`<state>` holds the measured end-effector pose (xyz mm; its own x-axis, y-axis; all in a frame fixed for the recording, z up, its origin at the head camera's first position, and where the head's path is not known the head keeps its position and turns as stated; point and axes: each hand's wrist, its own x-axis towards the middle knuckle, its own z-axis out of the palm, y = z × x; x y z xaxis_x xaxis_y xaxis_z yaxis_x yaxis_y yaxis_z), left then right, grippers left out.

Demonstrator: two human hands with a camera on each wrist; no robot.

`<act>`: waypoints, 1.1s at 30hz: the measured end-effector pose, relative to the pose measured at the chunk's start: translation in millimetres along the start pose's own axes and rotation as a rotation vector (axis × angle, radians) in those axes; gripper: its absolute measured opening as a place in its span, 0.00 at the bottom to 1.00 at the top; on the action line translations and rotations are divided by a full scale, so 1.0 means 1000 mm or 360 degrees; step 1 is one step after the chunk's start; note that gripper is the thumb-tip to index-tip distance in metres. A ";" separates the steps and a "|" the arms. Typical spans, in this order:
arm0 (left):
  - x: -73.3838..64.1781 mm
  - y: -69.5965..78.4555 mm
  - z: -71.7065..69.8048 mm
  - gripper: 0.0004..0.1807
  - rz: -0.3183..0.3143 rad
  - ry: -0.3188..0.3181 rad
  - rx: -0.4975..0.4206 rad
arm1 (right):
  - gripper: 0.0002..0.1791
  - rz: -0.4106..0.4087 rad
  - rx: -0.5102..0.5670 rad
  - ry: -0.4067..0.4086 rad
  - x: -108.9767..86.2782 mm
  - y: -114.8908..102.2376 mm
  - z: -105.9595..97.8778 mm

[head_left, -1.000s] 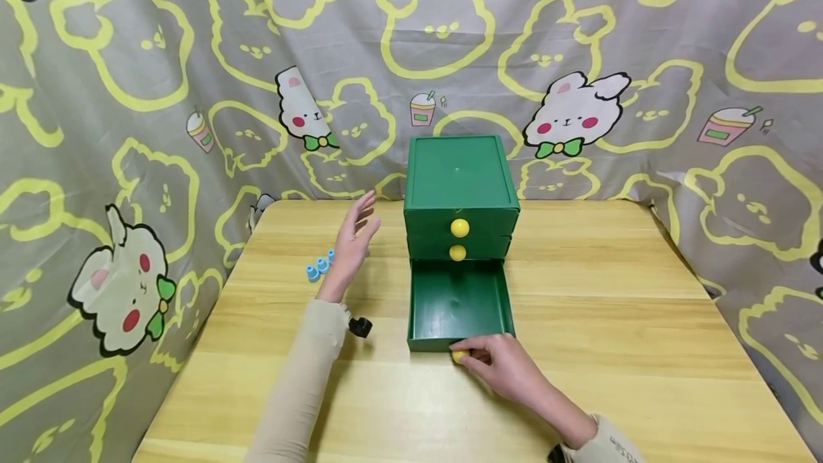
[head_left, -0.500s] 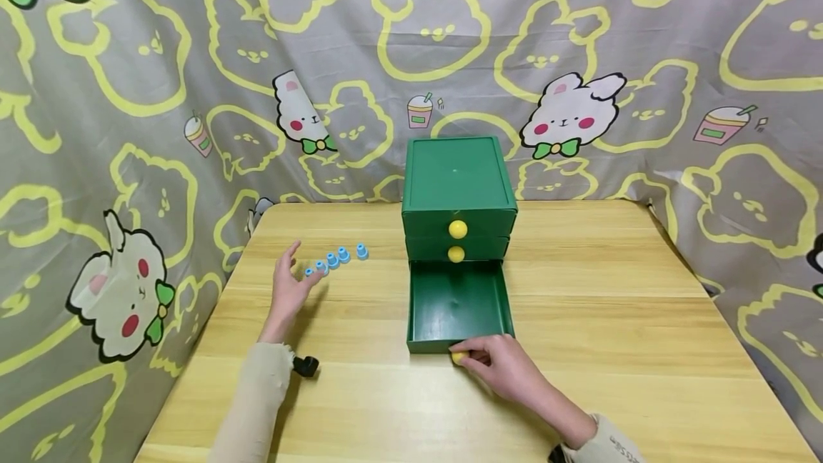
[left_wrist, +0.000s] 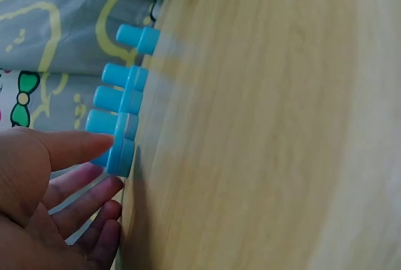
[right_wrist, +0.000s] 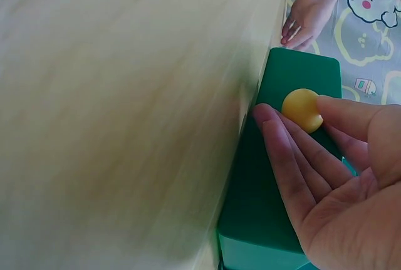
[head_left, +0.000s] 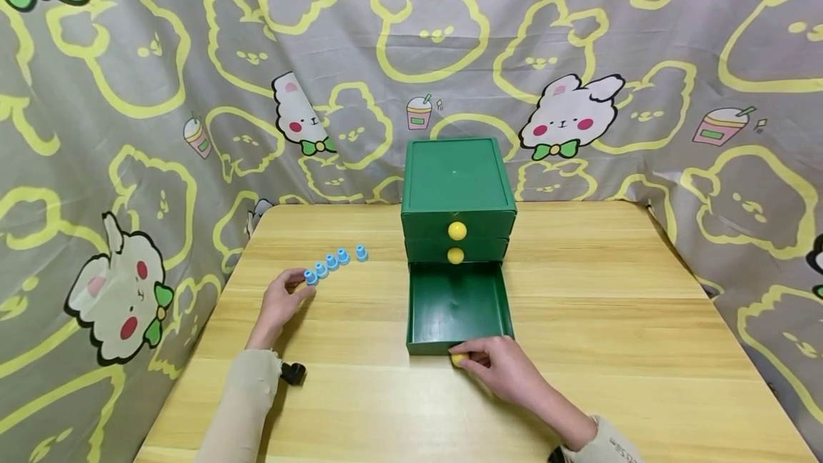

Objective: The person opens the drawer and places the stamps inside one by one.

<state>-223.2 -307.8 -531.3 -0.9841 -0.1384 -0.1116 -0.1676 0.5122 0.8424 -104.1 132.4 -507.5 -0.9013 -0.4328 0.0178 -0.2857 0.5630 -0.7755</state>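
A small green chest of drawers [head_left: 459, 176] stands on the table, its bottom drawer [head_left: 458, 306] pulled out with a bare floor showing. My right hand [head_left: 501, 366] pinches that drawer's round yellow knob [right_wrist: 302, 111] between thumb and fingers. On the left, several small light-blue stepped pegs [head_left: 331, 261] stand upright in a slanting row. My left hand [head_left: 283, 300] is at the nearest blue peg [head_left: 311, 278], thumb and fingers spread to either side of it. In the left wrist view the thumb overlaps this peg [left_wrist: 125, 159]; a firm grip is not visible.
Two upper drawers with yellow knobs [head_left: 457, 231] are closed. The wooden table [head_left: 643, 349] extends around the chest. A grey patterned curtain [head_left: 450, 34] hangs behind and at the sides. One blue peg [head_left: 362, 253] stands slightly apart from the others.
My left hand has come down from beside the chest, moving left and toward me to the nearest blue peg. The right hand stays on the knob, and the drawer has not moved.
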 end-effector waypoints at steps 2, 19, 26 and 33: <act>0.000 0.000 0.001 0.25 0.0006 0.0015 0.0038 | 0.11 0.0003 -0.0002 -0.0005 0.000 0.000 0.000; -0.001 0.007 0.009 0.19 0.0030 0.0059 0.0119 | 0.11 -0.0001 -0.0030 0.0005 0.000 0.002 0.001; -0.001 0.006 0.010 0.18 0.0052 0.0074 0.0132 | 0.11 -0.0005 -0.0023 0.0006 0.000 0.001 0.001; -0.002 0.004 0.008 0.18 0.0147 0.0087 0.0159 | 0.11 -0.0003 -0.0037 0.0002 0.000 0.001 0.001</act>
<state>-222.3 -298.6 -532.4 -0.9913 -0.1314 -0.0048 -0.0842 0.6066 0.7906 -104.5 132.5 -509.2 -0.9012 -0.4329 0.0199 -0.2946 0.5784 -0.7607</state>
